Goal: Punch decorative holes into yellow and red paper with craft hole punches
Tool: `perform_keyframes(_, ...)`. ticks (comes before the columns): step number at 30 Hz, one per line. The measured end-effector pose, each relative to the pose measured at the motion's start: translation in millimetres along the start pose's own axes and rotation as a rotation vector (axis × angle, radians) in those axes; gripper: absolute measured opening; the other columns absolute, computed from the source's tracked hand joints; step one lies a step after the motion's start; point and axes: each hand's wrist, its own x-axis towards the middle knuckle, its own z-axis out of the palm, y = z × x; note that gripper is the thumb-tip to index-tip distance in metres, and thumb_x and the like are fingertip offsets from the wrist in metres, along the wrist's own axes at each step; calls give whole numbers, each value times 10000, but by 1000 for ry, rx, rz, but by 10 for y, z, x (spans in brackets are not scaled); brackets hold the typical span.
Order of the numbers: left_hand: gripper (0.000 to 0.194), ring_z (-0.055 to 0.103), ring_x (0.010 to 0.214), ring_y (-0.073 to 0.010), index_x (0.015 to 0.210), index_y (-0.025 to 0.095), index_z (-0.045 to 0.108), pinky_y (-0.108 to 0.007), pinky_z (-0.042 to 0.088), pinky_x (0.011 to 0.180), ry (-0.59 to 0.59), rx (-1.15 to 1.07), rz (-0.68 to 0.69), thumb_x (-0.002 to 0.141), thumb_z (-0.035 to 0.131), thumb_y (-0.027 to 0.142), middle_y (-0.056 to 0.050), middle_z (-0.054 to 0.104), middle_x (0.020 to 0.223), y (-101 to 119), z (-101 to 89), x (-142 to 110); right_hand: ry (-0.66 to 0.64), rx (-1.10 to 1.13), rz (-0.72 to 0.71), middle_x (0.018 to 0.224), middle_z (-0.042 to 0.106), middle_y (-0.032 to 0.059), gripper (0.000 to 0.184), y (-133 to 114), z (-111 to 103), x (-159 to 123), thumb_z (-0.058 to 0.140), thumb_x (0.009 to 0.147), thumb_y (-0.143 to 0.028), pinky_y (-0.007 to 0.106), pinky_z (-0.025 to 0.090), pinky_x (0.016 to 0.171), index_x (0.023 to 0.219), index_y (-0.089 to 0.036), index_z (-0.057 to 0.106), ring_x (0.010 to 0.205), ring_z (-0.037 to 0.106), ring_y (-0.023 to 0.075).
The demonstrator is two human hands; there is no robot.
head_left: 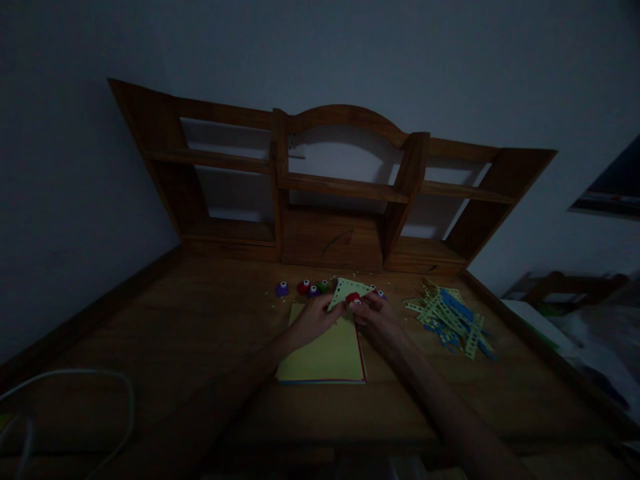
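Observation:
My left hand (315,319) pinches a pale yellow sheet of paper (345,289) with a row of punched holes along its edges. In my right hand (376,316) is a small red craft punch (353,299), which meets the near right side of that sheet. Whether the paper sits inside its slot I cannot tell. Both hands are above a stack of yellow paper (323,357), whose red and blue edges show beneath. Behind the hands stand more small punches: a purple one (283,289), a red one (304,287) and a green one (324,286).
To the right lies a heap of punched yellow strips (445,312) with blue paper scraps (457,305). Tiny paper bits are scattered around the punches. A wooden shelf unit (345,187) rises at the desk's back. A white cable (127,393) curls at the lower left.

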Motion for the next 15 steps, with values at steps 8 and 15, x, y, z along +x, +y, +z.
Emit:
perform_keyframes(8,294,576,736,-161,980,142,650,-241,474,623,-27,-45,3,890,467,355,-44,642,855,7,-1,-13,-20,-32,23,721,600,-8,278,-34,-3,-16,814,643,-328,235,309,507,825,-181,664,552,445,90)
perform_keyframes(15,310,561,679,-147,1000,136,631,-232,464,588,-56,-52,-15,893,458,370,-33,616,819,-12,3,-23,-5,3,5,741,615,-6,291,7,0,-1,809,652,-310,221,299,490,883,-189,679,549,445,81)
